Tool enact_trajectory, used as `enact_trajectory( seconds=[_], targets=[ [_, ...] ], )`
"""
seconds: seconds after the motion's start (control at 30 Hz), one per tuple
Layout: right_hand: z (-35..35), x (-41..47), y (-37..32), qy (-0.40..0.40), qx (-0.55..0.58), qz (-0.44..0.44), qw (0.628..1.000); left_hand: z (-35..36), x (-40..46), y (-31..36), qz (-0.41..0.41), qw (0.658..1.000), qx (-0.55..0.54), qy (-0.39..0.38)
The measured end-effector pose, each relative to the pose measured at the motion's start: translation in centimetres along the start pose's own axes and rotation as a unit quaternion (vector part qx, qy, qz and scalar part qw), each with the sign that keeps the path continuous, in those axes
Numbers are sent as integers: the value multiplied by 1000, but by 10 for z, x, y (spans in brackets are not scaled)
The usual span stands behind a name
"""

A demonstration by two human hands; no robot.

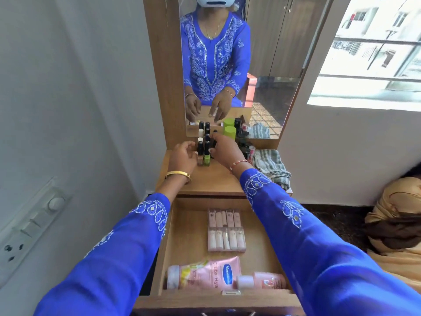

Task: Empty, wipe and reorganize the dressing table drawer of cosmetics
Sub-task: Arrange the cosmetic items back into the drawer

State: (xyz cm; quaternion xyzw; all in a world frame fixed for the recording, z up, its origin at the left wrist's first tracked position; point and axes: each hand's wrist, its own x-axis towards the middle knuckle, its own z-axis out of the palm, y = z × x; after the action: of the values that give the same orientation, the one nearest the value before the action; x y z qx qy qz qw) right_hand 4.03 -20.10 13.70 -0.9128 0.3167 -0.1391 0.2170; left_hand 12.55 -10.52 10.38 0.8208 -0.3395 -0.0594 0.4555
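A home bedroom: a wooden dressing table (205,181) with mirror (262,65), wardrobe reflected, beside a window (376,53).

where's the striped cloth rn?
Head view: the striped cloth lies bunched on the right end of the dressing table top, beside the dark jars, right of the right hand.

White walls (79,99) flank a tall wood-framed mirror (268,65); daylight pours through a barred window (373,53) above dark floor (337,222).
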Motion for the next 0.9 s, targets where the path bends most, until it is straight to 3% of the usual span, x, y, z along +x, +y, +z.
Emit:
enact_trajectory(
  seconds=[0.27, 0.53, 0.9],
  targets=[
    [7, 21, 1, -17, -81, -40, 996, 3, 36, 1, 53, 993, 93, -53],
    [6, 17, 9, 8, -40, -41, 998, 14, 41, 2, 5, 999, 30, -41],
    [1, -18, 7, 40, -16, -44, 998, -13, 3, 0, 51, 998, 5, -33]
  ],
)
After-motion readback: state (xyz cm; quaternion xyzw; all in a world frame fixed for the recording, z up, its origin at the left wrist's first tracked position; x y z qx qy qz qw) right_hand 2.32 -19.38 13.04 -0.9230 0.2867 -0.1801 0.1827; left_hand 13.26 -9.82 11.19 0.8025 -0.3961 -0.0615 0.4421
